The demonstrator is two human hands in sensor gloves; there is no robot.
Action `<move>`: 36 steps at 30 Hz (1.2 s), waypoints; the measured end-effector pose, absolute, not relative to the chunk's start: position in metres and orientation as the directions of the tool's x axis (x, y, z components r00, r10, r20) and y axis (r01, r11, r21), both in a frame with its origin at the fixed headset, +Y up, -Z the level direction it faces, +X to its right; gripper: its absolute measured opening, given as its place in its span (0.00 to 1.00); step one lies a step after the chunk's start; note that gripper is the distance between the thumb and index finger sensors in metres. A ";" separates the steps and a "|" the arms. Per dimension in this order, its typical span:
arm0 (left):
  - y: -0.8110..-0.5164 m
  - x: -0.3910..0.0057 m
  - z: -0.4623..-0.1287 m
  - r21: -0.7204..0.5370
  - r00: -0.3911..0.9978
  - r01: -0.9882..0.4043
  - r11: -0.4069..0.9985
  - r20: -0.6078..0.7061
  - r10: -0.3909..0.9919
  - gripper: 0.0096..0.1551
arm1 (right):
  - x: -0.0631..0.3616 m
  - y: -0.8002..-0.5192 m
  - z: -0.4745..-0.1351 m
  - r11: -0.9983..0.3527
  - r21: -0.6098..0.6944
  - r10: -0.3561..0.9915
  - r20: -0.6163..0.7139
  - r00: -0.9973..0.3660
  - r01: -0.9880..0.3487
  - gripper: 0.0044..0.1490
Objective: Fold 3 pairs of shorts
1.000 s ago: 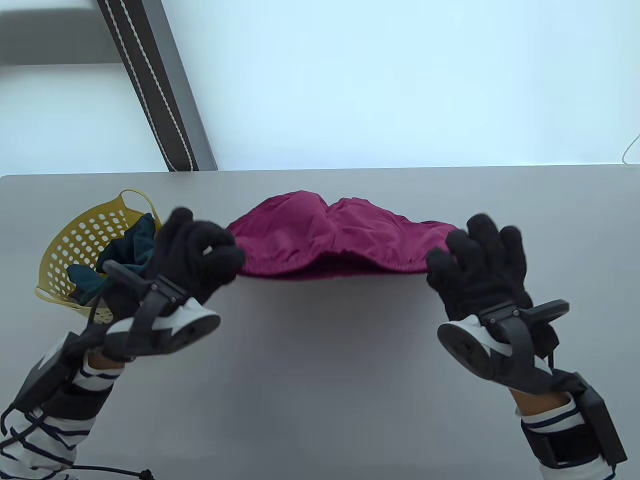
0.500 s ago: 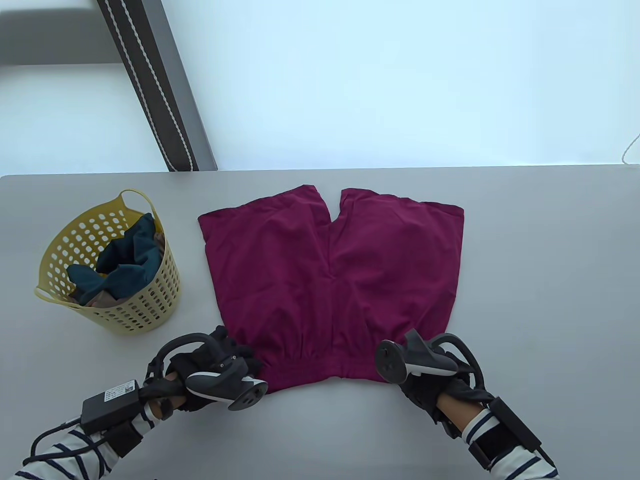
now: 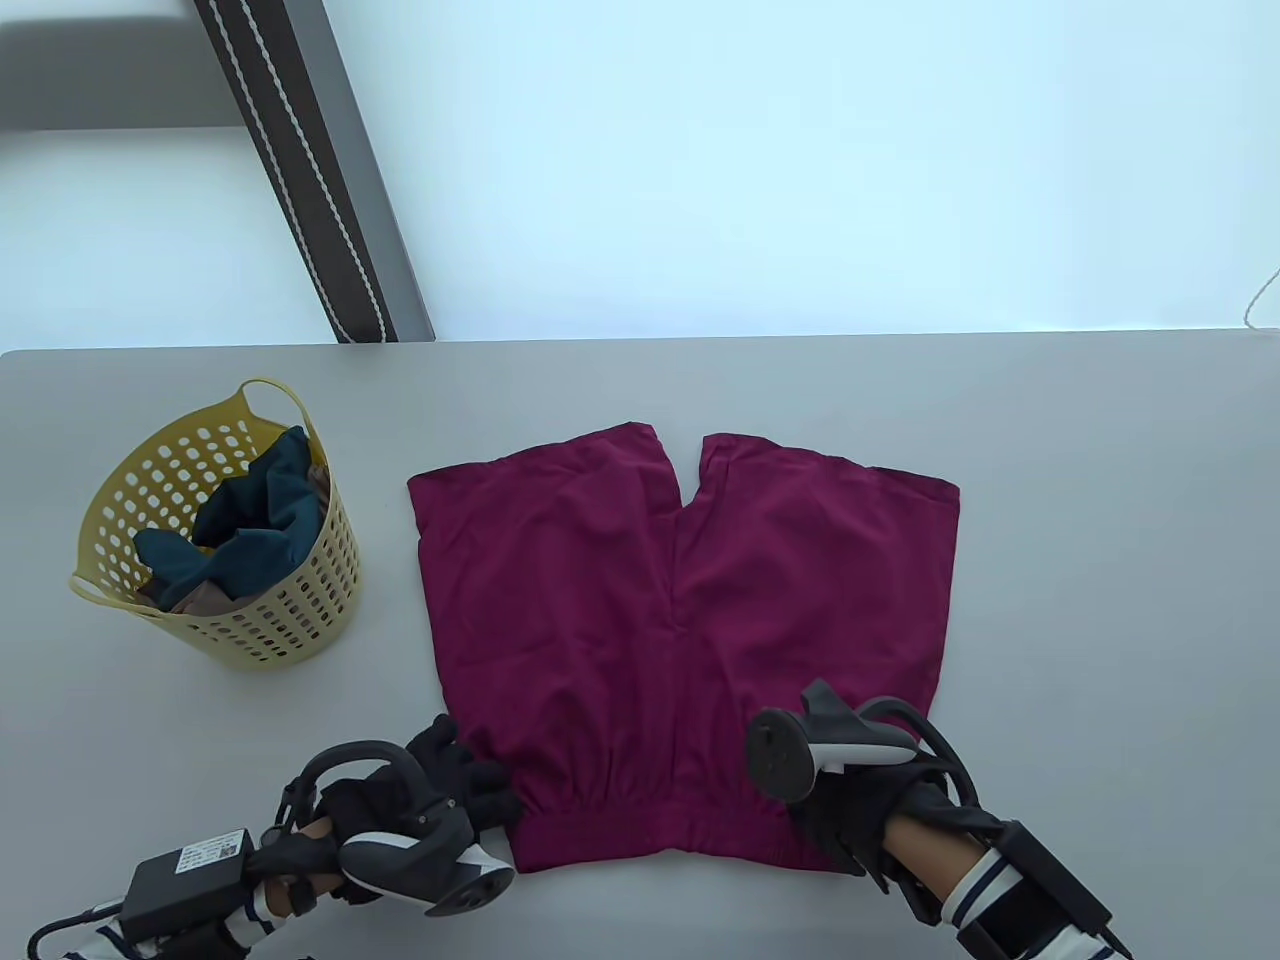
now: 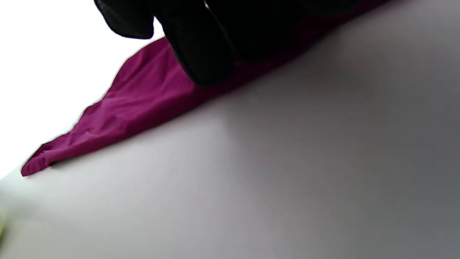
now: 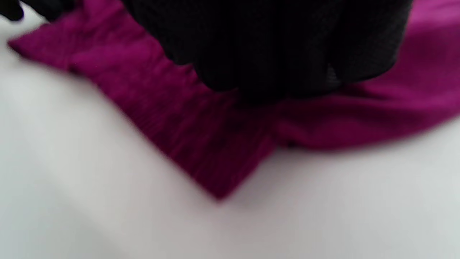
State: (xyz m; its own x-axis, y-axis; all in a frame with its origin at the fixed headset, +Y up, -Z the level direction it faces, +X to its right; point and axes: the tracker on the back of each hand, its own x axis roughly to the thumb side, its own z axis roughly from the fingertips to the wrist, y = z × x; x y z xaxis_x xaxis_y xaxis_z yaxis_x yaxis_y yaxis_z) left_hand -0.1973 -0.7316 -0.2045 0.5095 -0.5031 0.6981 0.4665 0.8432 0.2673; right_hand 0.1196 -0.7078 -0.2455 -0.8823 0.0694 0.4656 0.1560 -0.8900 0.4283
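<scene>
A yellow basket with more clothes stands far left on the desk. The left hand pinches the left end of the waistband. The purple shorts lie flat in the middle of the desk, with the waistband near the person and the two legs pointing away. The long way of the waistband runs left to right, from one hand to the other. The right hand holds the right end, fingers curled on the cloth. Both hands are just as close, so I think either can start the fold.
</scene>
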 end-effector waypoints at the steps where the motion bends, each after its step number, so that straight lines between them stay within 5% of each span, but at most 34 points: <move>1: -0.723 -0.199 -0.215 0.316 0.563 0.425 0.848 0.641 -0.521 0.29 | 0.119 -0.695 -0.252 -0.940 0.335 0.090 0.408 -0.909 0.057 0.25; 4: -0.705 -0.200 -0.255 0.314 0.664 0.441 0.841 0.516 -0.541 0.31 | 0.111 -0.665 -0.287 -0.964 0.220 0.208 0.284 -0.936 -0.148 0.30; 8: -0.710 -0.194 -0.299 0.217 0.707 0.530 0.820 0.420 -0.569 0.36 | 0.099 -0.662 -0.338 -0.933 0.293 0.250 0.115 -0.961 -0.207 0.42; 14: -0.745 -0.193 -0.323 0.029 0.652 0.675 0.737 0.442 -0.616 0.36 | 0.096 -0.726 -0.398 -0.795 0.569 0.120 -0.188 -0.975 -0.208 0.52; 17: -0.751 -0.192 -0.309 0.055 0.595 0.708 0.704 0.491 -0.636 0.33 | 0.102 -0.742 -0.409 -0.858 0.502 -0.041 -0.285 -0.958 -0.112 0.52; 24: -0.748 -0.173 -0.248 0.153 0.399 0.738 0.657 0.687 -0.608 0.30 | 0.096 -0.753 -0.419 -0.842 0.507 -0.002 -0.342 -0.940 -0.183 0.52; 29: -0.737 -0.162 -0.204 0.133 0.289 0.692 0.710 0.849 -0.442 0.28 | 0.079 -0.771 -0.415 -0.813 0.545 0.109 -0.205 -0.973 -0.206 0.47; 34: -0.730 -0.162 -0.198 0.057 0.268 0.680 0.731 0.908 -0.321 0.27 | 0.066 -0.775 -0.411 -0.817 0.551 0.144 -0.093 -0.985 -0.172 0.43; 36: -0.724 -0.168 -0.211 0.099 0.403 0.583 0.806 0.827 -0.393 0.30 | 0.066 -0.767 -0.407 -0.847 0.502 0.167 -0.064 -0.984 -0.176 0.46</move>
